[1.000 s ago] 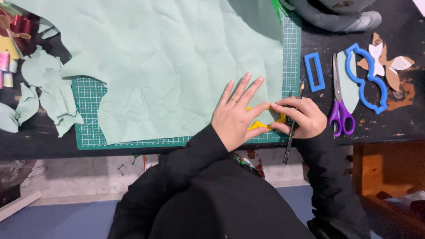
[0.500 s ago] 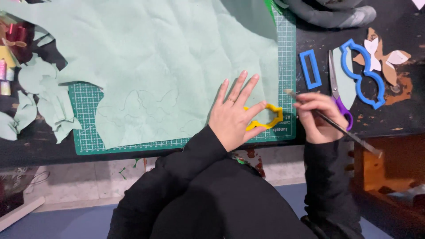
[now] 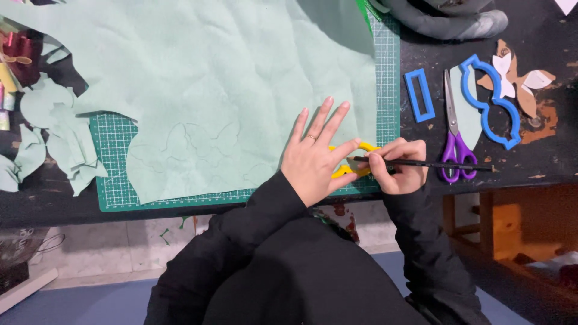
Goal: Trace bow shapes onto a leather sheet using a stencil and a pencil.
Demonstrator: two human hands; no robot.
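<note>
One yellow stencil (image 3: 361, 157), two blue stencils (image 3: 489, 99), one scissors (image 3: 454, 141).
Our left hand (image 3: 316, 153), spread flat, half hides the stencil; our right hand (image 3: 397, 165) grips a pencil (image 3: 433, 164).

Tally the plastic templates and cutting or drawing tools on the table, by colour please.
Yellow template, under the left hand: 1
Blue templates, rectangle and bow shape: 2
Purple scissors: 1
Dark pencil, in the right hand: 1
Total: 5

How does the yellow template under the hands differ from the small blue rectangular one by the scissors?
The yellow template is curvy and lies on the green fabric, pinned by the left hand; the blue rectangular template is straight-sided and lies untouched on the dark table. The right hand holds a pencil at the yellow one. Both are open outlines.
</note>
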